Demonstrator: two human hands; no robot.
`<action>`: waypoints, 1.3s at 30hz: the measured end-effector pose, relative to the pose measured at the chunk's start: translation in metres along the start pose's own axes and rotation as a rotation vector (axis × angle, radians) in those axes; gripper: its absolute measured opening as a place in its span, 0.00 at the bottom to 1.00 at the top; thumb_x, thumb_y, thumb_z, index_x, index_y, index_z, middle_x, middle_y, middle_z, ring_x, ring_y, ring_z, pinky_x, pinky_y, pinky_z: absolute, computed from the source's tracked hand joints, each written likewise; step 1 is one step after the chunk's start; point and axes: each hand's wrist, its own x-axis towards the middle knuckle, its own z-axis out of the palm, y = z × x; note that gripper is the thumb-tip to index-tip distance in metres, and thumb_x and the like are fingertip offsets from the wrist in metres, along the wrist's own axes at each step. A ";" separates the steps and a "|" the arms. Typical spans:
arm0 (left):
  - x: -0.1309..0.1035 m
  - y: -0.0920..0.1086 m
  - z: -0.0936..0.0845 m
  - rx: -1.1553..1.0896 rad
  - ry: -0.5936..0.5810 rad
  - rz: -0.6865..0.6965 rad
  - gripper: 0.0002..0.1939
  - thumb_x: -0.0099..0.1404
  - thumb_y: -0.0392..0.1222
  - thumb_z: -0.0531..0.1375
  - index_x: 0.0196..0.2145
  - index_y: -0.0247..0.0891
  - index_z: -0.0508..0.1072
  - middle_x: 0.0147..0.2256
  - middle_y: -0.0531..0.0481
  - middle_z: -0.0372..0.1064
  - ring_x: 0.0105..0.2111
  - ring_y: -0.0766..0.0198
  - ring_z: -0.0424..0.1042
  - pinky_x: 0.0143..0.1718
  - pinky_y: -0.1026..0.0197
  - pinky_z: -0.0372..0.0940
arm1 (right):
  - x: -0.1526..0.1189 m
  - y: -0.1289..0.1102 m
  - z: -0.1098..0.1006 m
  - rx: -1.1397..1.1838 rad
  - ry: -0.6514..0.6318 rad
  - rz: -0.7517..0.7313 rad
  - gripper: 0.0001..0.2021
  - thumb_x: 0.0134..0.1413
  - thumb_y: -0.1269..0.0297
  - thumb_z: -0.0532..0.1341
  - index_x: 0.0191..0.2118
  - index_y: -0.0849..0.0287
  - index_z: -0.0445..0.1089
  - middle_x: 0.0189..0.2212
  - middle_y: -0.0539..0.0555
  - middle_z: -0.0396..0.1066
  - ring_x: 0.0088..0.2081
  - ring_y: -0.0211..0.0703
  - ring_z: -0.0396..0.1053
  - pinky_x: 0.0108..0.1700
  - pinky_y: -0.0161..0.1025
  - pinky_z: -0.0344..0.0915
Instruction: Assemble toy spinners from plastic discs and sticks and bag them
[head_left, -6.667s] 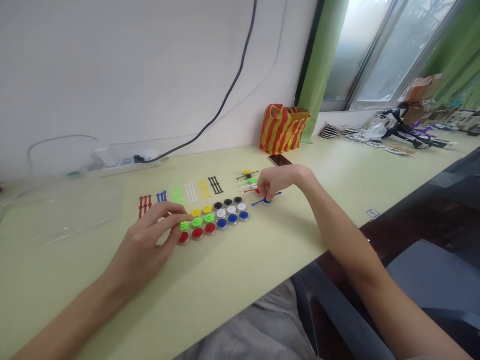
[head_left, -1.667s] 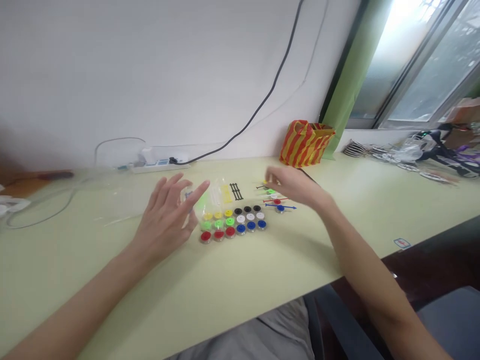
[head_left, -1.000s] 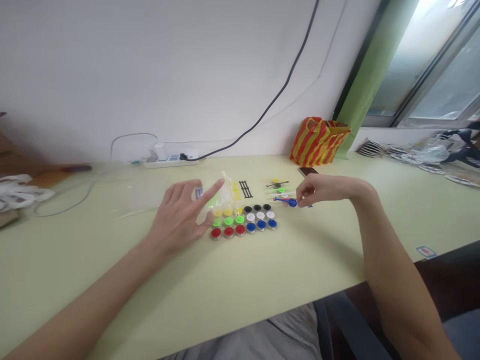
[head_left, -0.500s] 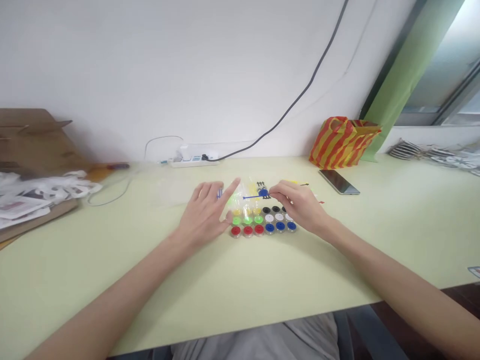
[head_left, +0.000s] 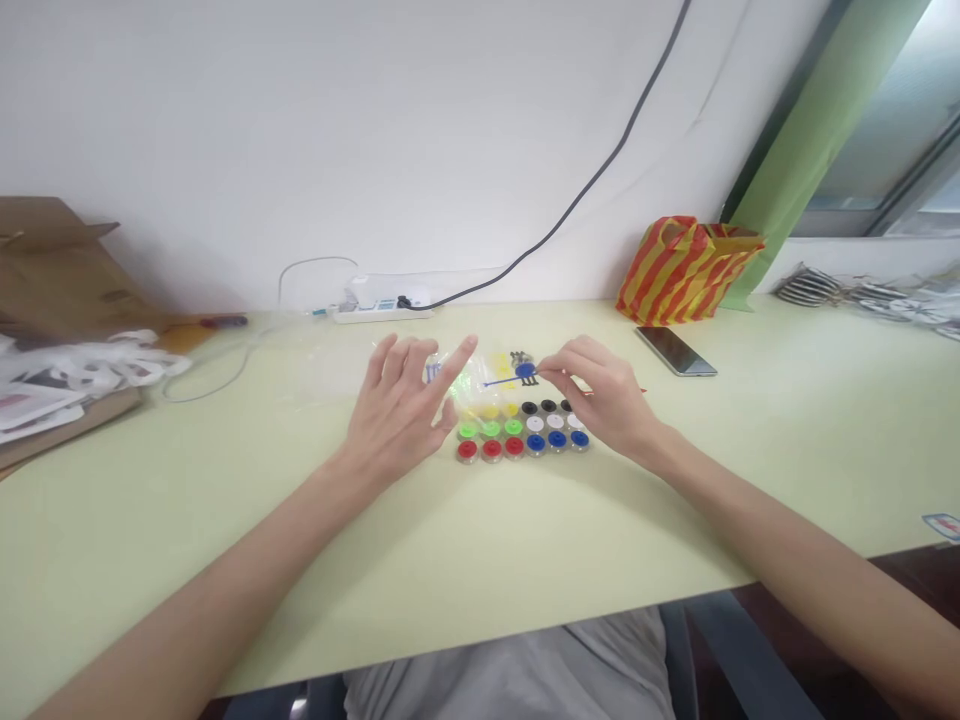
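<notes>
My right hand pinches the end of a thin blue plastic rod between thumb and fingertips. A round blue disc shows along the rod; whether the two are joined I cannot tell. Small black pieces lie behind it. My left hand hovers with fingers spread, holding nothing, beside clear plastic bags with coloured pieces. Below the hands, small round pots stand in rows: red, green and yellow lids left, blue, white and black lids right, partly covered.
A phone lies to the right, before a red-and-yellow striped bag. A power strip with a black cable sits by the wall. At far left are a cardboard box and white plastic bags.
The view has shifted slightly. My left hand has lifted a little, its fingers further apart. The blue rod in my right hand now slants more, its left end lower.
</notes>
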 end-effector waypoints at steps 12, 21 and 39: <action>0.002 0.008 0.000 -0.018 -0.007 0.170 0.36 0.66 0.33 0.58 0.71 0.44 0.59 0.51 0.39 0.65 0.56 0.46 0.63 0.67 0.36 0.53 | -0.005 0.000 0.017 0.083 -0.018 -0.022 0.06 0.69 0.68 0.60 0.39 0.57 0.75 0.31 0.54 0.75 0.36 0.44 0.69 0.41 0.44 0.63; -0.001 0.008 0.000 0.016 -0.013 0.219 0.34 0.68 0.36 0.58 0.70 0.40 0.60 0.48 0.39 0.65 0.53 0.46 0.63 0.65 0.39 0.56 | -0.007 0.001 0.023 0.111 -0.061 -0.106 0.07 0.70 0.69 0.58 0.40 0.57 0.73 0.31 0.54 0.72 0.36 0.45 0.64 0.40 0.44 0.64; -0.004 0.014 0.000 -0.364 0.009 -0.044 0.26 0.73 0.38 0.54 0.67 0.38 0.61 0.47 0.41 0.71 0.51 0.49 0.66 0.55 0.44 0.65 | -0.004 -0.017 0.013 0.091 0.121 -0.105 0.08 0.69 0.68 0.59 0.38 0.55 0.74 0.25 0.52 0.73 0.31 0.44 0.66 0.36 0.43 0.64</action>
